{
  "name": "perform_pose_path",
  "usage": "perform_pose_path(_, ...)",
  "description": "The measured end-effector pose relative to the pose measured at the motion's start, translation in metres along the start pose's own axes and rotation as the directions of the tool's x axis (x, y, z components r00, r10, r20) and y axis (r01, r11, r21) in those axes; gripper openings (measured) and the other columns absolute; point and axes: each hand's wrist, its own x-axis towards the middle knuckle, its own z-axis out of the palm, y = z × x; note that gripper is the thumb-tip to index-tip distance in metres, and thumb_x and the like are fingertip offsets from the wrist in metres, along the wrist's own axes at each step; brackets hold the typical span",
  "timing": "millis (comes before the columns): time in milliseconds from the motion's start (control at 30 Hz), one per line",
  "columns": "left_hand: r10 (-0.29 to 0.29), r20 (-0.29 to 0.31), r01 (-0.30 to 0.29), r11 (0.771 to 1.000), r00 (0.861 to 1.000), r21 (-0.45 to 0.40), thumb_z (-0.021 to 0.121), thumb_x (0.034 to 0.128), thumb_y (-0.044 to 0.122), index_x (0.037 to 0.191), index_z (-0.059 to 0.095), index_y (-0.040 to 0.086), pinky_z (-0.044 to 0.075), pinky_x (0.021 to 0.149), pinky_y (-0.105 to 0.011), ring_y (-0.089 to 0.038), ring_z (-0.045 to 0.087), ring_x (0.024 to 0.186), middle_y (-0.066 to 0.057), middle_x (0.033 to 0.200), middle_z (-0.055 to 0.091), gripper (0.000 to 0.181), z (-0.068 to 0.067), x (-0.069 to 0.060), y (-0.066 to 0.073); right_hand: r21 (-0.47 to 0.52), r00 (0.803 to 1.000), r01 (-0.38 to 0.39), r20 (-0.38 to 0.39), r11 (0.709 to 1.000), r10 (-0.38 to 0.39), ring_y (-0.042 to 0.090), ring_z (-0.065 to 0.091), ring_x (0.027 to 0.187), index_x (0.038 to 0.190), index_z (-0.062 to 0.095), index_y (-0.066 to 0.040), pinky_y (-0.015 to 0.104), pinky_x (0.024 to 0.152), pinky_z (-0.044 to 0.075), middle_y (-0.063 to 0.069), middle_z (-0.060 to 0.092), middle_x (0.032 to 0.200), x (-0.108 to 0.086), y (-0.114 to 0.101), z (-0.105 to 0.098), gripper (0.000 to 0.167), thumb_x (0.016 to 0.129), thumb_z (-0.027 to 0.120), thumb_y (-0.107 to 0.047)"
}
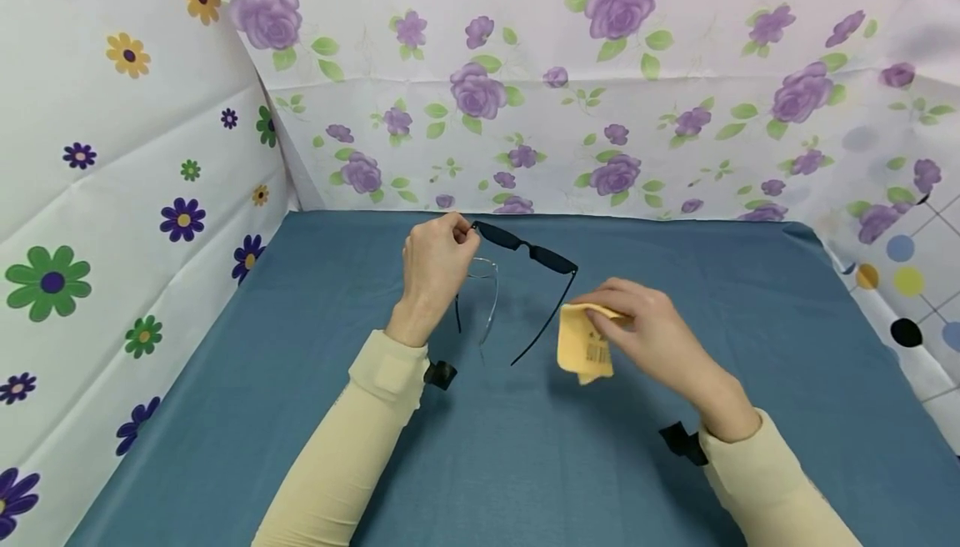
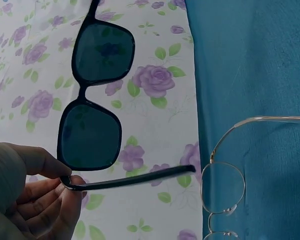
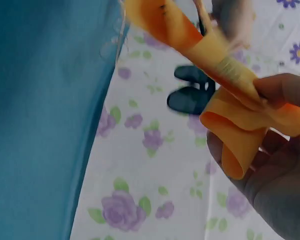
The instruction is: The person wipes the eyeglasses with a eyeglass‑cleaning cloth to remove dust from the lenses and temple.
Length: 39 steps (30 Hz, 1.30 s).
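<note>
My left hand (image 1: pixel 437 270) pinches black-framed sunglasses (image 1: pixel 552 259) at the hinge corner, between thumb and fingers. The sunglasses are held up with their temples unfolded; in the left wrist view both dark lenses (image 2: pixel 92 136) show. In my right hand (image 1: pixel 651 326) is a folded yellow cloth (image 1: pixel 576 338) with small dark print, gripped between thumb and fingers to the right of the sunglasses, apart from them. Thin metal-framed clear glasses (image 1: pixel 494 301) lie on the blue cloth behind the left hand, which partly hides them; the left wrist view shows their round rim (image 2: pixel 244 187).
A blue cloth (image 1: pixel 600 480) covers the table. White sheeting (image 1: pixel 420 126) with purple roses hangs along the back edge, and flower-patterned sheeting (image 1: pixel 97 263) closes the left side. Dotted sheeting (image 1: pixel 926 313) stands at the right. A black piece (image 1: pixel 441 374) sits at the left wrist.
</note>
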Motion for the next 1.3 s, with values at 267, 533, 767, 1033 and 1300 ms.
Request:
perform_pose_path(267,-0.013,0.025,0.014,0.999,1.000,-0.032,0.068,0.1004,0.013,0.092,0.077,0.006,0.052,0.058,-0.035,-0.019,0.063,0.060,-0.007,0.078,0.073,0.015,0.001,0.000,0.000,-0.026,0.982,-0.121,-0.149,0.992,0.115,0.020,0.071,0.095,0.120,0.078,-0.012,0.041,0.079,0.061,0.001,0.072,0.104,0.006,0.015,-0.021,0.020,0.103,0.067,-0.011)
perform_pose_path(533,-0.029,0.032,0.031,0.996,0.999,-0.078,0.069,0.1003,0.015,0.095,0.078,0.006,0.054,0.061,-0.036,-0.020,0.066,0.064,-0.007,0.081,0.074,0.014,0.002,-0.002,0.002,0.069,0.943,-0.218,-0.242,0.973,0.229,0.032,0.074,0.099,0.121,0.078,-0.009,0.017,0.070,0.058,0.014,0.075,0.111,0.009,0.016,-0.020,0.021,0.105,0.066,-0.014)
perform_pose_path(767,-0.015,0.038,0.019,0.994,0.999,-0.104,0.070,0.1005,0.016,0.097,0.079,0.006,0.055,0.063,-0.036,-0.020,0.068,0.068,-0.007,0.083,0.075,0.013,0.005,-0.005,0.004,0.167,0.915,-0.244,-0.287,0.955,0.284,0.034,0.076,0.094,0.122,0.076,-0.007,0.016,0.062,0.057,0.018,0.075,0.112,0.014,0.013,-0.007,0.025,0.107,0.063,-0.023)
perform_pose_path(1033,0.013,0.027,-0.009,0.989,1.000,-0.145,0.070,0.1004,0.016,0.096,0.078,0.006,0.055,0.063,-0.035,-0.019,0.068,0.069,-0.007,0.082,0.075,0.013,0.005,-0.007,0.004,0.204,0.902,-0.261,-0.297,0.944,0.313,0.036,0.076,0.090,0.120,0.073,-0.004,0.026,0.060,0.061,0.021,0.073,0.112,0.017,0.005,-0.009,0.025,0.107,0.062,-0.022)
perform_pose_path(1300,-0.005,-0.031,-0.001,0.984,1.000,-0.176,0.069,0.1009,0.016,0.097,0.078,0.005,0.056,0.061,-0.036,-0.020,0.069,0.069,-0.008,0.082,0.075,0.015,0.006,-0.005,0.006,0.248,0.911,-0.271,-0.246,0.930,0.331,0.029,0.074,0.099,0.119,0.062,-0.003,0.015,0.073,0.055,0.016,0.073,0.117,0.014,-0.001,0.003,0.025,0.107,0.064,-0.024)
